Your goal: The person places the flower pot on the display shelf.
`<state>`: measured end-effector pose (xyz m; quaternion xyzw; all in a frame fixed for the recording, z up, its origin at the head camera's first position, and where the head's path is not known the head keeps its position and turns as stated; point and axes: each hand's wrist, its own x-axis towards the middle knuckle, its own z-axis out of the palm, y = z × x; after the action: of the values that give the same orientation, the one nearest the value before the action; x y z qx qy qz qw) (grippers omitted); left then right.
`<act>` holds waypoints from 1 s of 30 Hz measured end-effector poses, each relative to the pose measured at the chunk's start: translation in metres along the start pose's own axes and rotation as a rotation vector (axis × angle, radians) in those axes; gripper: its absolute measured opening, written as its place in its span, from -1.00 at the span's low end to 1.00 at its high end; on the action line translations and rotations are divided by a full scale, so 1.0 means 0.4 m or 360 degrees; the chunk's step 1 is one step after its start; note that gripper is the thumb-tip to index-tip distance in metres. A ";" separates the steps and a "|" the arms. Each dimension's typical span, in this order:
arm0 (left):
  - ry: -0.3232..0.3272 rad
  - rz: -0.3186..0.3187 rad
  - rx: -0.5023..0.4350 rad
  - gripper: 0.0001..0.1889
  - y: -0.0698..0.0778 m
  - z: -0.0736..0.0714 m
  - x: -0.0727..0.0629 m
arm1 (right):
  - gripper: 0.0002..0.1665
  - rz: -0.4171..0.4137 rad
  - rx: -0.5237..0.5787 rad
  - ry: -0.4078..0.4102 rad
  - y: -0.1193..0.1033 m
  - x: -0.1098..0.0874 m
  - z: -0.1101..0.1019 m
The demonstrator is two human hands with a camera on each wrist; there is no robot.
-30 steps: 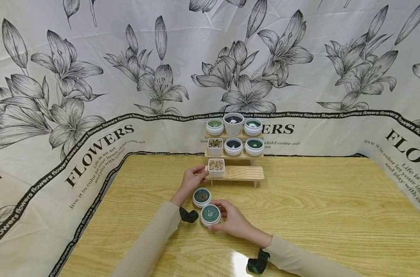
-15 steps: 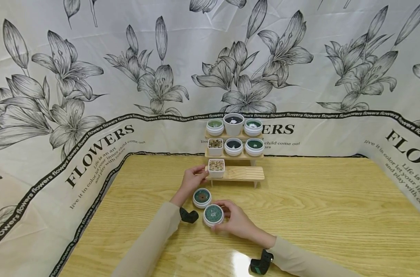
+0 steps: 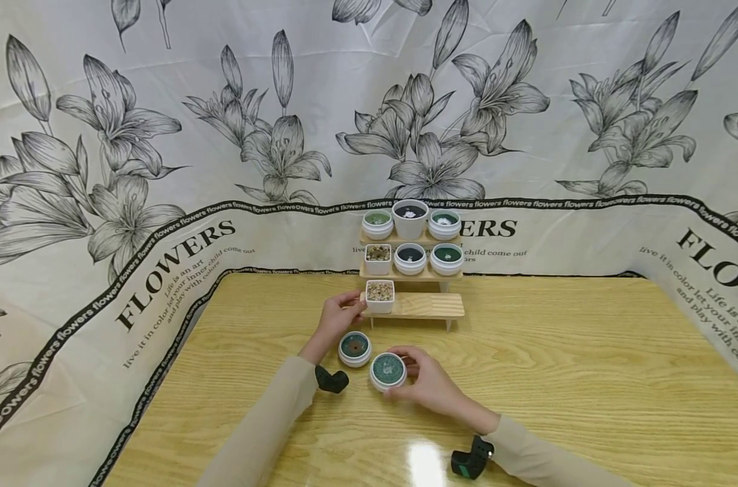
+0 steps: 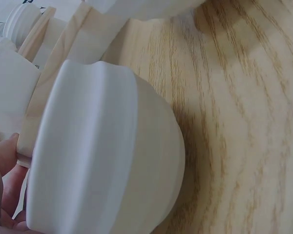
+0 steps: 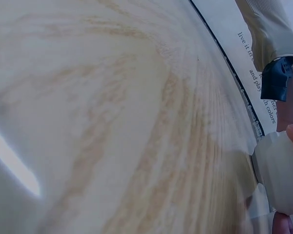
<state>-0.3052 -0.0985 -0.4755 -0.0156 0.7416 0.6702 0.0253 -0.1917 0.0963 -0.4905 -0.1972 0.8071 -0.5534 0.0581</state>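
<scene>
My right hand (image 3: 429,384) grips a round white pot (image 3: 388,372) with speckled green filling, thumb at its near side and fingers at its far side. In the right wrist view, the same pot (image 5: 279,170) shows at the right edge between thumb and fingertips. My left hand (image 3: 335,321) pinches the left end of the lowest step (image 3: 429,305) of a wooden tiered stand, beside a square white pot (image 3: 380,296) of pale pebbles. Between my hands, another round pot (image 3: 354,348), teal with a brown middle, stands on the table; its white side (image 4: 88,151) fills much of the left wrist view.
On the middle step stand a square pebble pot (image 3: 378,258) and two round pots, dark (image 3: 410,258) and green (image 3: 447,258). The top step holds a taller pot (image 3: 410,220) between two round ones. Behind the wooden table (image 3: 557,379) hangs a flower-printed cloth (image 3: 308,237).
My right hand has moved right and slightly away from me with the green-filled pot, opening a gap from the teal pot. My left hand stays at the stand.
</scene>
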 end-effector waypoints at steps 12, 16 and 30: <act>-0.0013 0.0000 -0.0009 -0.60 0.002 -0.001 0.001 | -0.17 0.0020 -0.0041 0.0115 -0.020 0.003 -0.054; -0.0014 -0.0001 -0.0016 -0.59 0.002 -0.001 0.000 | -0.18 0.0014 -0.0016 0.0151 -0.024 0.008 -0.073; -0.0018 -0.0020 -0.0004 -0.59 0.001 0.000 0.000 | -0.19 -0.0030 -0.0072 0.0234 -0.032 0.037 -0.140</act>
<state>-0.3054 -0.0987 -0.4750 -0.0165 0.7404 0.6711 0.0338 -0.2193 0.1355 -0.4557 -0.1650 0.8196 -0.5486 -0.0110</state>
